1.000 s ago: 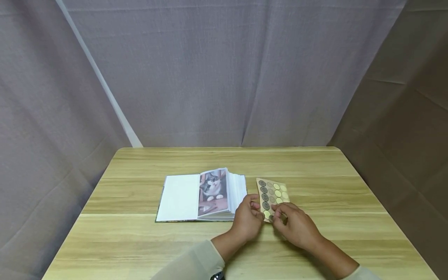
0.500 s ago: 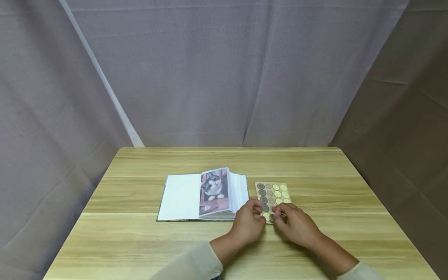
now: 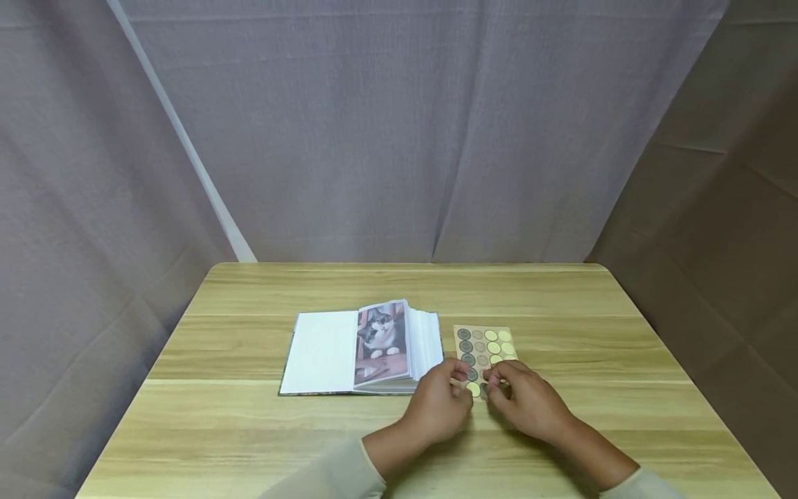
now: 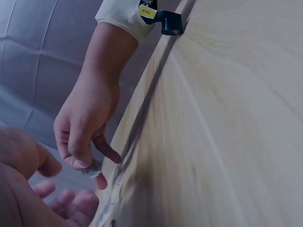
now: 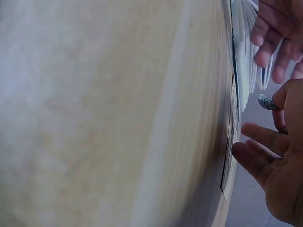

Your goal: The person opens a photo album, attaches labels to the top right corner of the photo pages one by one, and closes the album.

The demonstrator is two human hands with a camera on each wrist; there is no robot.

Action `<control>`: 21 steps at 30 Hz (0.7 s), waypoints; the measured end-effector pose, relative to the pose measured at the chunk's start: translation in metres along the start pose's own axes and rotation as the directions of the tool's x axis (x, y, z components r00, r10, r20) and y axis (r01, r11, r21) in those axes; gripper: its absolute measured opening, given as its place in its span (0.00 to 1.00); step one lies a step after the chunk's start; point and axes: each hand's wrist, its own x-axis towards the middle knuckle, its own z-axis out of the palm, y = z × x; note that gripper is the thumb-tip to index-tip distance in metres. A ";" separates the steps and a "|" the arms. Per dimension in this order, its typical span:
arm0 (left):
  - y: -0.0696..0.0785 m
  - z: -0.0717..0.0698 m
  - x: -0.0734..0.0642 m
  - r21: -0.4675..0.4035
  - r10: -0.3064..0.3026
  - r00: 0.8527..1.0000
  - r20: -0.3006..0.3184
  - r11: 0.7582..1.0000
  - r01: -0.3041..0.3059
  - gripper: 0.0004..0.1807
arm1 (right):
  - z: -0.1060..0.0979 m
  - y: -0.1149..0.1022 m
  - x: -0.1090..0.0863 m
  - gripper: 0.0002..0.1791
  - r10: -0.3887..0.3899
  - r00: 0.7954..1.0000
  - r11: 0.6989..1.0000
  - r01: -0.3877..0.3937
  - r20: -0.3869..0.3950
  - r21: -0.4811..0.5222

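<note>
A brown sheet of round stickers (image 3: 478,352), dark and yellow ones in rows, lies on the table in the head view. My right hand (image 3: 530,404) is over its lower right part and pinches one dark round sticker (image 5: 267,101) between thumb and index finger; its other fingers are spread. The same sticker (image 4: 91,170) shows edge-on at those fingertips in the left wrist view. At the sheet's lower left corner is my left hand (image 3: 438,404), fingers loosely bent and holding nothing. In the right wrist view the left hand's fingers (image 5: 269,47) hang apart from the sticker.
Left of the sheet, a photo album (image 3: 316,352) lies opened to a cat photo (image 3: 382,339), its thick stack of pages (image 3: 425,339) close to my left hand. Grey curtains (image 3: 349,138) stand behind the wooden table (image 3: 249,436) and on both sides.
The sticker sheet, tilted in the left hand a second ago, now lies flatter and straighter. The left hand has eased slightly down and away from it; the right hand stays nearly in place.
</note>
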 end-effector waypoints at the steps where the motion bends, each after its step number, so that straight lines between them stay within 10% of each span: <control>1: 0.001 -0.002 -0.001 0.019 0.024 1.000 0.019 1.000 -0.024 0.19 | 0.000 0.000 0.000 0.14 -0.009 1.000 1.000 0.009 -0.007 -0.001; 11: 0.016 -0.029 -0.012 0.237 0.317 0.944 0.094 0.914 -0.330 0.15 | 0.001 -0.002 0.000 0.14 -0.044 0.998 0.999 0.044 -0.035 -0.006; 21: 0.024 -0.063 -0.018 0.566 0.477 0.878 0.042 0.713 -0.414 0.17 | 0.001 0.000 0.002 0.04 -0.044 0.999 0.999 0.044 -0.010 -0.020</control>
